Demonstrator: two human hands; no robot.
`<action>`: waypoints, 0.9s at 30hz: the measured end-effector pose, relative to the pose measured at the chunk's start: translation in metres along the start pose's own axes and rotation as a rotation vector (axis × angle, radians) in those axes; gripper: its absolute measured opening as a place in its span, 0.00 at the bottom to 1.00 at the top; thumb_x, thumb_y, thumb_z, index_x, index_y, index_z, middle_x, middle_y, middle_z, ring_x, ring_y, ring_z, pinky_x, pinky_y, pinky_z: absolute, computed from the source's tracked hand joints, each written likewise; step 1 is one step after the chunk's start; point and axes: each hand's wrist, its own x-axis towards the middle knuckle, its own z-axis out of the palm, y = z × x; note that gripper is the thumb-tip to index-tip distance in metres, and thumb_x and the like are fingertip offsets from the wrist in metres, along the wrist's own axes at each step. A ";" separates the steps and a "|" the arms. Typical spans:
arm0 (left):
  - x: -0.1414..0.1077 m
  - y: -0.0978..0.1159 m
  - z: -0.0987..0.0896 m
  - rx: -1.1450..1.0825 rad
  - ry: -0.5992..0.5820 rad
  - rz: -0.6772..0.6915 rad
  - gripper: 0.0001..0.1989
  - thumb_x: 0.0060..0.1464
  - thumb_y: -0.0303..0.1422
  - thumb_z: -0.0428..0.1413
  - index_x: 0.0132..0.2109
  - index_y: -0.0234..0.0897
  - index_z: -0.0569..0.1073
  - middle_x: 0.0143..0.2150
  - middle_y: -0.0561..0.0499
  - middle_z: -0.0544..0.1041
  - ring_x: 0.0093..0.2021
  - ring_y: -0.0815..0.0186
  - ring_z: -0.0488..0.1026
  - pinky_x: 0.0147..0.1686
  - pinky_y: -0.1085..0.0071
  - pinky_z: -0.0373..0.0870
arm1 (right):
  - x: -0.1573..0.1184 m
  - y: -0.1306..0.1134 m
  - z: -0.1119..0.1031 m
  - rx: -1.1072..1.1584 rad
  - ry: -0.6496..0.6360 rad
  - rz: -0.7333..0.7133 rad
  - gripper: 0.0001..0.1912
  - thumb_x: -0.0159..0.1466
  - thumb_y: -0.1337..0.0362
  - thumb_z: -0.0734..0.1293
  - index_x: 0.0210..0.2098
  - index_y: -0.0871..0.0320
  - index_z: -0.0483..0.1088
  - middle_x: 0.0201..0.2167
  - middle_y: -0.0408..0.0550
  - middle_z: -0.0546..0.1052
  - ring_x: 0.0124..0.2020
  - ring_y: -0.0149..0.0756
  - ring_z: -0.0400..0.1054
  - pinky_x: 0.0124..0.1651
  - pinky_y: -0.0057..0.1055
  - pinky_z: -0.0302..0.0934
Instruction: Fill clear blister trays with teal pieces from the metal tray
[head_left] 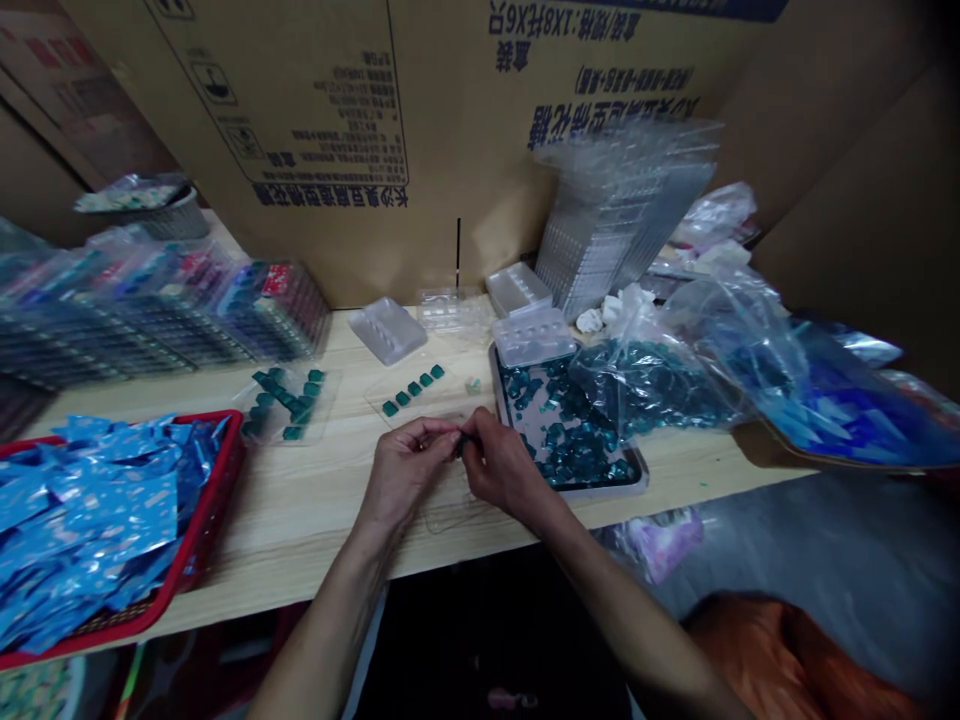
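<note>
My left hand (412, 465) and my right hand (506, 465) meet above the front of the table, both closed in a pinch. Between their fingertips is a small dark green piece (460, 446), mostly hidden by the fingers. A thin clear plastic sheet (450, 520) lies under the hands. Just beyond them, a slanted row of several teal green pieces (414, 389) rests on another clear sheet. To the right of my right hand stands a shallow tray (637, 483) of loose teal pieces (574, 450).
A red basket (176, 570) of blue packets (112, 510) fills the left. Behind it stand stacks of filled clear packs (274, 315). Clear trays (615, 230) are piled at the back right, beside plastic bags (652, 385) of teal pieces. A large cardboard box (465, 150) forms the back wall.
</note>
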 end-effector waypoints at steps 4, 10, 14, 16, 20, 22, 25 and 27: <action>0.002 -0.002 -0.004 -0.053 -0.057 -0.149 0.19 0.35 0.39 0.72 0.37 0.34 0.83 0.34 0.46 0.82 0.30 0.69 0.74 0.33 0.74 0.71 | -0.002 0.005 -0.004 0.017 -0.075 -0.045 0.09 0.59 0.74 0.57 0.36 0.54 0.54 0.29 0.43 0.66 0.31 0.36 0.64 0.35 0.30 0.53; -0.005 -0.003 -0.004 -0.145 -0.092 -0.232 0.19 0.34 0.38 0.73 0.36 0.35 0.83 0.34 0.46 0.83 0.29 0.71 0.74 0.33 0.76 0.72 | 0.000 0.018 -0.008 0.331 -0.267 0.028 0.05 0.62 0.69 0.59 0.35 0.54 0.55 0.26 0.37 0.61 0.27 0.31 0.57 0.33 0.27 0.53; -0.007 0.000 -0.007 -0.167 -0.136 -0.228 0.17 0.35 0.37 0.73 0.35 0.34 0.83 0.33 0.48 0.82 0.29 0.72 0.74 0.33 0.78 0.70 | -0.001 0.025 -0.014 0.473 -0.314 0.040 0.04 0.64 0.64 0.60 0.37 0.54 0.57 0.26 0.37 0.63 0.26 0.30 0.57 0.30 0.25 0.53; -0.005 0.001 -0.016 -0.146 -0.078 -0.191 0.17 0.36 0.37 0.73 0.36 0.35 0.83 0.34 0.49 0.82 0.30 0.72 0.75 0.35 0.78 0.71 | -0.004 0.032 -0.030 0.390 -0.313 0.070 0.08 0.65 0.63 0.60 0.44 0.55 0.59 0.28 0.38 0.66 0.27 0.31 0.60 0.30 0.26 0.54; 0.003 -0.005 -0.042 0.077 0.050 -0.042 0.17 0.39 0.39 0.70 0.38 0.37 0.83 0.35 0.49 0.82 0.32 0.69 0.75 0.36 0.75 0.71 | -0.020 0.054 -0.077 -0.310 -0.082 0.293 0.12 0.67 0.67 0.59 0.50 0.59 0.64 0.36 0.49 0.71 0.34 0.36 0.67 0.37 0.30 0.57; 0.006 -0.012 -0.049 0.252 0.030 0.044 0.16 0.44 0.39 0.67 0.40 0.36 0.82 0.35 0.49 0.82 0.32 0.67 0.75 0.35 0.73 0.70 | -0.030 0.063 -0.094 -0.630 -0.086 0.393 0.13 0.67 0.68 0.59 0.49 0.61 0.67 0.42 0.56 0.71 0.39 0.41 0.69 0.40 0.33 0.58; 0.011 -0.023 -0.045 0.493 0.006 0.212 0.10 0.50 0.37 0.62 0.39 0.37 0.81 0.36 0.49 0.82 0.34 0.64 0.76 0.37 0.70 0.70 | -0.040 0.067 -0.099 -0.815 -0.254 0.439 0.14 0.67 0.68 0.59 0.51 0.61 0.68 0.47 0.59 0.68 0.42 0.44 0.71 0.40 0.33 0.59; 0.015 -0.029 -0.036 0.631 0.004 0.359 0.06 0.53 0.33 0.60 0.37 0.38 0.80 0.35 0.49 0.81 0.35 0.64 0.76 0.38 0.69 0.70 | -0.042 0.066 -0.095 -0.840 -0.310 0.443 0.15 0.68 0.69 0.58 0.52 0.61 0.67 0.47 0.59 0.67 0.43 0.45 0.71 0.40 0.33 0.59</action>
